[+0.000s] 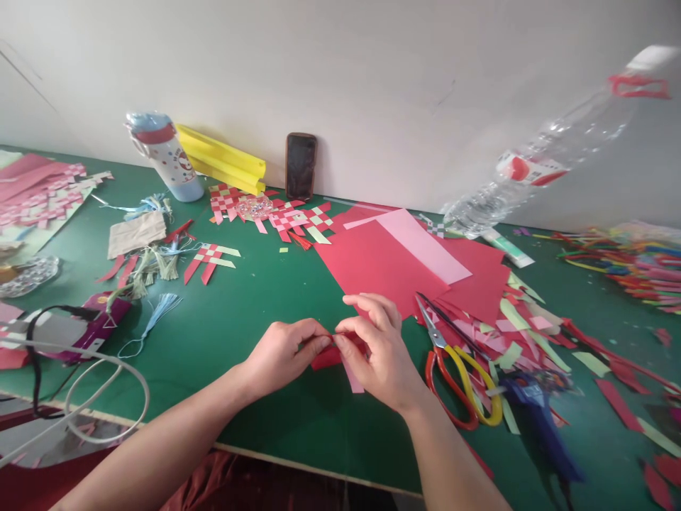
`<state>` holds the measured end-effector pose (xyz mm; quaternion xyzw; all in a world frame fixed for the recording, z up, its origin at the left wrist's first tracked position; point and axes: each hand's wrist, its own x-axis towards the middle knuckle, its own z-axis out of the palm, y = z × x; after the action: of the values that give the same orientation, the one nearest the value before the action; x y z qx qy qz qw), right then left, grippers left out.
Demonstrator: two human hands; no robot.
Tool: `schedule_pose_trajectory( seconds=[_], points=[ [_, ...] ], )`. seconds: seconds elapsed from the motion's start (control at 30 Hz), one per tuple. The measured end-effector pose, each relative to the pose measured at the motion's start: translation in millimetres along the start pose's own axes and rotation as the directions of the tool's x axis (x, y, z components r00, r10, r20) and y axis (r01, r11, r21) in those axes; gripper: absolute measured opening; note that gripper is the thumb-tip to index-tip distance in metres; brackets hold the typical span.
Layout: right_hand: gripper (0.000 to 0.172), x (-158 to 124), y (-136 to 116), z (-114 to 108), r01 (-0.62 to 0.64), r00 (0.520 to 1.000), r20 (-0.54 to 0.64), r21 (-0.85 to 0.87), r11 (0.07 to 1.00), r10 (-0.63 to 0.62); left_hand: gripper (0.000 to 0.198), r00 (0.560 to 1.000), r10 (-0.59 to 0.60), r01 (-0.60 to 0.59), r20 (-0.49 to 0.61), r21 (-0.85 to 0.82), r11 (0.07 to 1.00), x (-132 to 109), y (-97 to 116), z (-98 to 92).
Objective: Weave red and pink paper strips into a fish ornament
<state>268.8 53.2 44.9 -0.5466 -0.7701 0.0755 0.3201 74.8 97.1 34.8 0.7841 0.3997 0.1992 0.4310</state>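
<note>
Close to the table's front edge, my left hand (290, 355) and my right hand (375, 348) meet fingertip to fingertip. Both pinch red paper strips (325, 358), which my fingers mostly hide. A pink paper strip (353, 376) hangs down beside the right thumb. Beyond the right hand lie large red paper sheets (377, 259) with a pink sheet (423, 245) on top. Scissors (457, 376) with one red and one yellow handle rest just right of my right wrist.
A blue glue gun (540, 419) and paper scraps (521, 326) lie at right. Behind stand a large plastic bottle (558, 142), a phone (301, 167) and a water flask (170, 160). Woven paper pieces (210, 259), tassels (159, 316) and a white cable (143, 387) occupy the left.
</note>
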Motion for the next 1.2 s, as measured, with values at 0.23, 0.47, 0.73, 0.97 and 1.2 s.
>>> schedule_pose_trajectory(
  seconds=[0.23, 0.47, 0.73, 0.97, 1.2],
  points=[
    [0.012, -0.2, 2.5, -1.0, 0.000, 1.000, 0.002, 0.036, 0.999, 0.000, 0.023, 1.000, -0.004, 0.003, 0.017, 0.016, 1.000, -0.2, 1.1, 0.3],
    [0.028, -1.2, 12.9, -4.7, -0.153, 0.975, -0.111, 0.288, 0.945, 0.192, 0.024, 0.996, -0.070, 0.062, -0.046, -0.155, 0.986, 1.2, 1.0, -3.7],
    [0.022, 1.5, 19.3, -4.0, -0.327, 0.789, -0.161, 0.707, 0.627, 0.593, 0.031, 0.966, -0.173, -0.022, -0.194, -0.723, 0.690, 4.0, -2.1, -7.6],
    [0.036, 8.1, 14.2, -5.8, -0.397, 0.729, 0.212, 0.905, 0.150, 0.651, 0.030, 0.933, -0.268, -0.125, -0.238, -0.917, 0.377, 5.2, 5.7, -10.0],
    [0.025, -0.1, -1.0, 3.4, -0.546, 0.785, 0.517, 0.838, -0.016, 0.341, 0.026, 0.955, -0.206, -0.145, -0.212, -0.944, 0.298, 3.8, 8.5, -5.6]
  ],
)
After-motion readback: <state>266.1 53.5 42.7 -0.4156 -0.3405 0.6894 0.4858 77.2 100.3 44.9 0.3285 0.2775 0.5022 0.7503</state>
